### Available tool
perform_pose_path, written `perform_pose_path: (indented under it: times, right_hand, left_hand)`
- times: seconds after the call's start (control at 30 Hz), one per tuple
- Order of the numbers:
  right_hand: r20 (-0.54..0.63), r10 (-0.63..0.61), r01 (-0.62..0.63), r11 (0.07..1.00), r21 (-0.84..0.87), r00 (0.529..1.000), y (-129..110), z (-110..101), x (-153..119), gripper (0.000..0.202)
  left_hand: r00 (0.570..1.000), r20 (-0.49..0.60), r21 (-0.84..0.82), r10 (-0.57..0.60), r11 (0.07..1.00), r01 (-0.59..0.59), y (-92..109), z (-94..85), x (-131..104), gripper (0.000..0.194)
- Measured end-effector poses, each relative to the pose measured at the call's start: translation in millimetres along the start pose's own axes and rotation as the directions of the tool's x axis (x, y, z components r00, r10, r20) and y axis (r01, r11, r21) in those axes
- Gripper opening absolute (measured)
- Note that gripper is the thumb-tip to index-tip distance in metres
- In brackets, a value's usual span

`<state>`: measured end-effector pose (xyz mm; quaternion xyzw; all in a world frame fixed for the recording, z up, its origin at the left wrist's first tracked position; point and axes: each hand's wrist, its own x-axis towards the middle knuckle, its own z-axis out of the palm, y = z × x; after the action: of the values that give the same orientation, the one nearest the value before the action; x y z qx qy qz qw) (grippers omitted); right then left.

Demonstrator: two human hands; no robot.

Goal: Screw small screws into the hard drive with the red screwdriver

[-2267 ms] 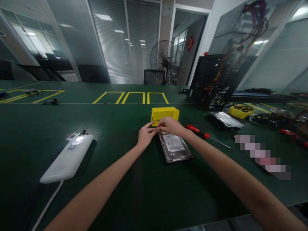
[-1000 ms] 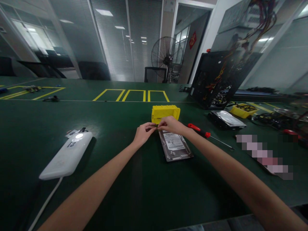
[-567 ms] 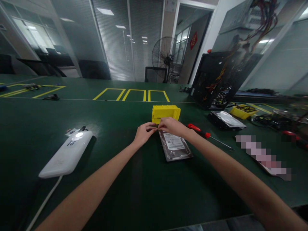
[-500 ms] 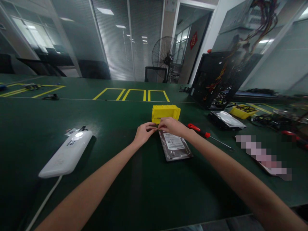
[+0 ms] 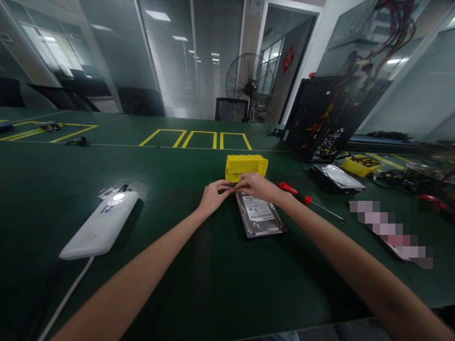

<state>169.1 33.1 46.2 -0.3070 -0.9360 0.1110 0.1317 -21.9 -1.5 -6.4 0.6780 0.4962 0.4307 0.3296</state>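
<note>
A silver hard drive with a white label lies flat on the green table, label up. At its far left corner my left hand and my right hand meet, fingertips pinched together. Whatever is between the fingers is too small to make out. Just behind the hands, a yellow bin stands with its opening facing me. My right hand covers the drive's far edge and the bin's lower part. A red and black screwdriver lies right of the right hand.
A white power bank-like device with a cable lies left. At right are another hard drive, a yellow bin, a blurred-out flat object, cables and a black computer case.
The whole view has shifted very slightly. Both hands remain at the same corner of the drive, with their fingertips still together.
</note>
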Motion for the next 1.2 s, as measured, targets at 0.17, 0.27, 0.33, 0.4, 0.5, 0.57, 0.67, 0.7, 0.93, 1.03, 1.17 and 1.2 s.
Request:
perform_pose_path:
  times: [0.17, 0.27, 0.33, 0.4, 0.5, 0.57, 0.67, 0.7, 0.93, 1.03, 1.17, 1.2]
  right_hand:
    - [-0.009, -0.009, 0.009, 1.000, -0.027, 1.000, -1.6, -0.8, -4.1, 0.025]
    - [-0.009, -0.022, 0.021, 0.999, -0.038, 1.000, -1.6, 0.0, -5.0, 0.026]
    - [-0.009, -0.024, 0.023, 0.998, -0.060, 1.000, -1.2, 1.6, -4.4, 0.026]
    - [-0.015, -0.029, 0.028, 0.996, -0.081, 0.999, -1.0, 3.1, -3.2, 0.026]
    - [-0.058, -0.054, 0.052, 0.998, -0.047, 0.997, 0.1, -0.8, -2.9, 0.027]
    - [-0.153, -0.027, 0.026, 1.000, -0.012, 0.988, 4.6, -10.2, -6.7, 0.028]
    - [-0.313, 0.146, -0.152, 0.988, 0.005, 0.938, 23.0, -31.5, -21.5, 0.028]
    - [-0.319, 0.202, -0.222, 0.975, -0.026, 0.926, 32.2, -38.4, -28.7, 0.028]
    - [0.008, 0.583, -0.583, 0.813, 0.004, 0.813, 91.8, -46.7, -79.1, 0.064]
    - [0.146, 0.630, -0.634, 0.773, -0.026, 0.762, 101.8, -41.1, -88.2, 0.068]
    - [0.122, 0.578, -0.590, 0.783, 0.196, 0.807, 98.7, -57.3, -92.5, 0.053]
    - [0.054, 0.555, -0.537, 0.771, 0.342, 0.830, 93.7, -66.8, -91.4, 0.049]
  left_hand:
    - [1.000, -0.007, 0.021, -0.020, 1.000, 0.021, 4.4, -0.7, -1.9, 0.028]
    - [1.000, -0.004, 0.026, -0.026, 0.999, 0.026, 5.2, -0.8, -2.1, 0.029]
    - [1.000, -0.003, 0.019, -0.022, 1.000, 0.022, 4.4, -0.4, -1.3, 0.028]
    - [1.000, -0.004, 0.011, -0.016, 1.000, 0.016, 3.3, 0.1, -0.2, 0.027]
    - [1.000, 0.003, -0.012, -0.018, 1.000, 0.018, 3.0, 0.4, 0.4, 0.027]
    - [1.000, 0.010, -0.021, -0.014, 1.000, 0.015, 4.2, -0.1, -0.4, 0.025]
    - [1.000, 0.025, 0.042, 0.014, 0.999, -0.015, 6.8, -1.4, -2.4, 0.023]
    - [0.999, 0.040, 0.078, 0.026, 0.997, -0.029, 7.5, -1.9, -2.8, 0.023]
    - [0.990, 0.128, 0.183, 0.057, 0.980, -0.080, 7.8, -2.2, -1.5, 0.027]
    - [0.991, 0.122, 0.172, 0.047, 0.983, -0.068, 8.2, -2.0, -1.5, 0.026]
    - [0.993, 0.116, 0.155, 0.027, 0.987, -0.045, 8.4, -1.4, -1.5, 0.025]
    - [0.994, 0.111, 0.151, 0.019, 0.988, -0.036, 8.2, -1.0, -1.0, 0.025]
